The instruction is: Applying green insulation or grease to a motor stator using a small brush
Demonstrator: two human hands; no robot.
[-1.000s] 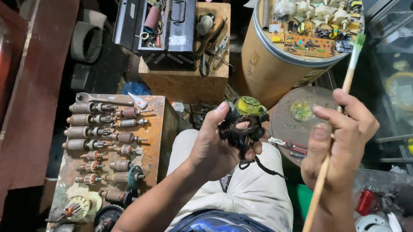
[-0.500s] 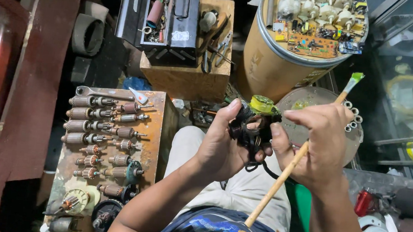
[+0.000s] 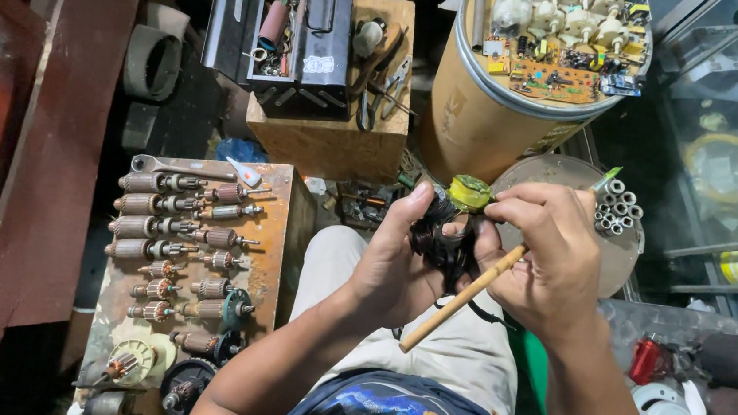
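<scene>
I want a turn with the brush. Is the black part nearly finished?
Can't tell how close. Done: nothing shows. In hand: left hand grips the black part with its yellow tape; right hand works the brush at it. Left: rows of rotors lie on the board.

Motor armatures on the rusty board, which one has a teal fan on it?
The armature low in the right column, beside the board's right edge; the others show only copper and steel.
</scene>
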